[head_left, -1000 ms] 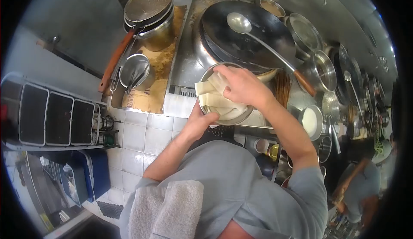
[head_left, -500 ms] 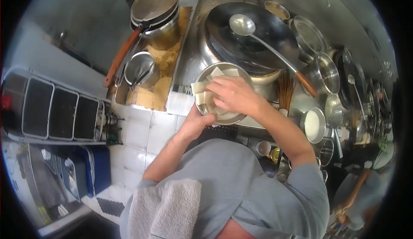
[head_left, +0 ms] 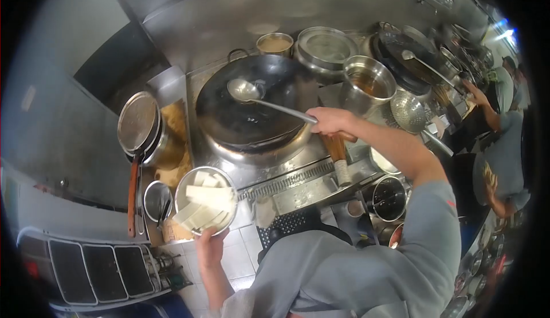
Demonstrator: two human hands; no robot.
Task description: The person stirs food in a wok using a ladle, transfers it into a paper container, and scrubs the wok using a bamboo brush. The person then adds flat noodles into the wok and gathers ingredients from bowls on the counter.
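My left hand [head_left: 210, 242] grips the near rim of a round metal bowl [head_left: 181, 187] at the lower left of the wok. Flat, pale slices [head_left: 207, 199] lie in the bowl, some sticking out over its rim. My right hand [head_left: 332, 121] is closed round the handle of a long metal ladle [head_left: 282, 108], near its wooden end. The ladle's cup rests in a large black wok [head_left: 260, 126] on the stove. Just below my right hand is a bamboo wok brush [head_left: 339, 160].
A strainer [head_left: 138, 122] with a wooden handle lies over a pot at left. Behind and right of the wok stand a small pot [head_left: 275, 44], a lidded-looking pot [head_left: 327, 46], a pot of brown liquid [head_left: 369, 84] and a perforated skimmer [head_left: 408, 112]. A co-worker [head_left: 504, 163] is at right.
My right hand has left the pale slices and taken hold of the ladle. My left hand has carried the bowl left and down, away from the wok. The camera view has shifted.
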